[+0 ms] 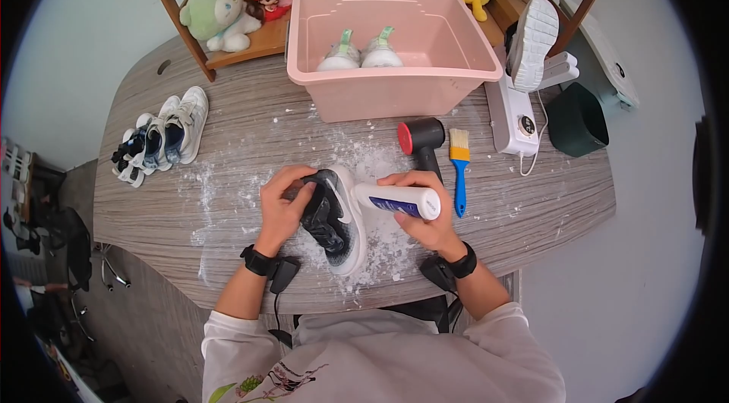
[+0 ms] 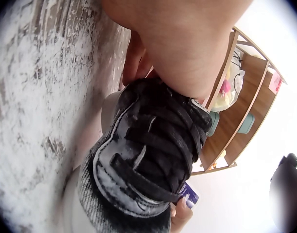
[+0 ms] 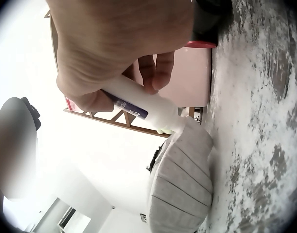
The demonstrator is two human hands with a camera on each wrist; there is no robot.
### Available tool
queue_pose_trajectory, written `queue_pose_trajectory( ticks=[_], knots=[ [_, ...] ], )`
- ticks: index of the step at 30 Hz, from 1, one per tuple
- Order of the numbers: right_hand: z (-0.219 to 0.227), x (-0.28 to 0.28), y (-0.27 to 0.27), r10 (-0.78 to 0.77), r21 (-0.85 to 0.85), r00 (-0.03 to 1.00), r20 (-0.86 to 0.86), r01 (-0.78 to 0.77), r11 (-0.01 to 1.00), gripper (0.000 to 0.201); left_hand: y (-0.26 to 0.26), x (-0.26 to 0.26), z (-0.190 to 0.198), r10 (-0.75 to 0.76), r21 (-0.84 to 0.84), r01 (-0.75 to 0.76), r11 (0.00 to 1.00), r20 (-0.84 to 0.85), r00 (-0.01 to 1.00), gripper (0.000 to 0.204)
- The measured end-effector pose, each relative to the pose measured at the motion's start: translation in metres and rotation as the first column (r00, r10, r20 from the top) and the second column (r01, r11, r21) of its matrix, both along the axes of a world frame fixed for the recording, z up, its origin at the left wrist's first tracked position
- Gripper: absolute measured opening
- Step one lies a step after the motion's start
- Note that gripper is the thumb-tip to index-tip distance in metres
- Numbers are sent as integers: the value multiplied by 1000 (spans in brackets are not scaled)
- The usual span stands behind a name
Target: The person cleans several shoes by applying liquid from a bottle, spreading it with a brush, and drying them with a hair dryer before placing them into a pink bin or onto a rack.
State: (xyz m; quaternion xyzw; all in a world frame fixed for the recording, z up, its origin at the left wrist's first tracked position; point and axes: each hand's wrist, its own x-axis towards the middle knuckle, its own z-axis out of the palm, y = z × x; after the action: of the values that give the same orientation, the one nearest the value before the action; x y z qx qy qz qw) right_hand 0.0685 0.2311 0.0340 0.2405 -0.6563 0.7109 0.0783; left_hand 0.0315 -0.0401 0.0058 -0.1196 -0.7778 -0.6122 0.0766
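My left hand (image 1: 285, 204) grips the far end of a black and grey sneaker (image 1: 326, 228) by its collar, fingers partly hidden inside. The sneaker's toe points towards me and its thick white sole (image 3: 180, 189) faces the right. In the left wrist view, black laces (image 2: 160, 131) and pale smudges show on the upper. A white bottle with a dark blue label (image 1: 399, 201) is in my right hand (image 1: 429, 227), thumb and fingers wrapped around it. Its narrow tip is right at the sole's edge near the heel, the bottle tilted down towards the sole.
White flaky residue (image 1: 387, 251) covers the wooden table around the sneaker. A black-and-red hair dryer (image 1: 422, 135) and a blue-handled brush (image 1: 459, 168) lie right. Behind stands a pink bin (image 1: 395, 96) holding white shoes. Small shoes (image 1: 175, 130) sit left; a white shoe dryer (image 1: 510, 122) stands right.
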Motion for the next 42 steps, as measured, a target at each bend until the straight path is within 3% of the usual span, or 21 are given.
queue_pose_trajectory(
  ticks=[18,24,34,40,42],
  knots=[
    [-1,3,11,98,-239,967,234,-40,970,45,1,1,-2,15,-5,-16,1000,-28,999,23],
    [4,4,-5,-9,-211,977,215,56,976,43,0,0,-2,4,-24,-5,1000,-34,999,23],
    [-2,2,3,108,-223,983,150,-72,972,45,1,1,-2,52,-5,-53,999,-33,998,21],
    [2,5,2,95,-231,977,190,-50,972,45,-4,-3,-5,249,66,-244,967,-73,966,19],
    [6,6,-3,24,-186,980,200,14,982,45,-7,-7,-11,305,132,-293,947,-79,949,19]
  ],
)
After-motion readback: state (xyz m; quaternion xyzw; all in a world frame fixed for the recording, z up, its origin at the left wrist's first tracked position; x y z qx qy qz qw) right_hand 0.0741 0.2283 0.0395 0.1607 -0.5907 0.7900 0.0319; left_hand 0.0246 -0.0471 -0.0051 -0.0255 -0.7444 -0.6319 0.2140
